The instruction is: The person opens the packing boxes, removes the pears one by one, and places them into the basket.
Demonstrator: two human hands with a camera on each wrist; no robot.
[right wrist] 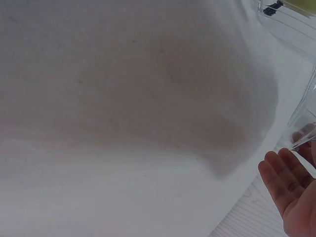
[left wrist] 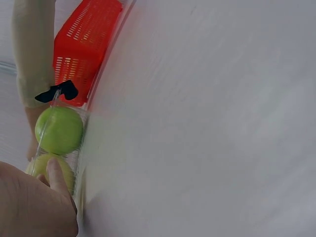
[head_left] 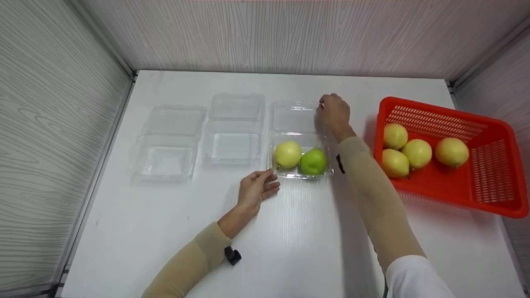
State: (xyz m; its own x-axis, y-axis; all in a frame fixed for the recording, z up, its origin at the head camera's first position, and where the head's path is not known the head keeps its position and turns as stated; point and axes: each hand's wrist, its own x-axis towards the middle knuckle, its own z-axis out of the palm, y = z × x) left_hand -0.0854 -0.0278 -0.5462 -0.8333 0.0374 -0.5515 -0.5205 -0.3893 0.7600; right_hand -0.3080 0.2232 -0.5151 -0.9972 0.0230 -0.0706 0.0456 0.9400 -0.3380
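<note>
A hinged clear plastic container (head_left: 299,176) lies unfolded in front of me. In its base sit a pale yellow round fruit (head_left: 287,154) and a green apple (head_left: 313,161), side by side. My left hand (head_left: 253,191) pinches the base's near left corner between thumb and forefinger, the other fingers spread. At the far right corner of the raised lid (head_left: 295,120), my right hand (head_left: 334,112) pinches the edge. The right wrist view shows that hand's fingers (right wrist: 281,177) at the clear rim, the thumb partly seen through the plastic.
To the left stand two more unfolded clear containers, a middle one (head_left: 234,147) and a far left one (head_left: 165,161). A red plastic basket (head_left: 439,198) on the right holds several pale yellow fruits (head_left: 417,153). Wood-grain panels (head_left: 256,37) border the white table (head_left: 290,248).
</note>
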